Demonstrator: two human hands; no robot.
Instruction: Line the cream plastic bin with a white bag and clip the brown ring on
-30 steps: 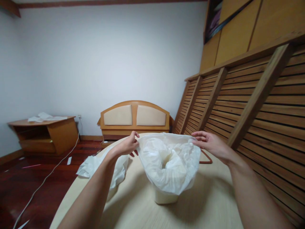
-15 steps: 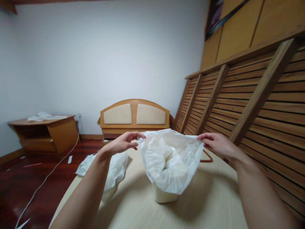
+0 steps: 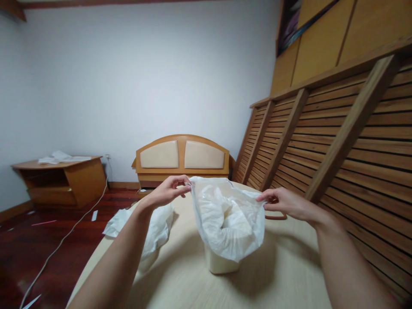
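Note:
A thin white plastic bag [image 3: 230, 240] lines a small cream-coloured bin [image 3: 222, 262] on the pale table, its mouth spread wide and its rim hanging over the bin's sides. My left hand [image 3: 172, 189] pinches the bag's far left edge between thumb and fingers. At the right edge, my right hand [image 3: 280, 201] grips the film in the same way, a little lower. Left of the bin, partly behind my left forearm, lies another white plastic bag [image 3: 159, 227], crumpled over something pale. The bin's upper part is hidden by the bag.
Behind the bag, a brown loop-shaped object [image 3: 277, 216] rests on the table [image 3: 180, 274]. A slatted wooden panel [image 3: 360, 163] leans along the right. A headboard [image 3: 182, 156] stands at the back wall; a low cabinet [image 3: 83, 180] and a white cable [image 3: 69, 234] are at left.
My right hand has come slightly inward and down with its edge of the bag, so the mouth is narrower and its right rim sags. My left hand has shifted slightly left.

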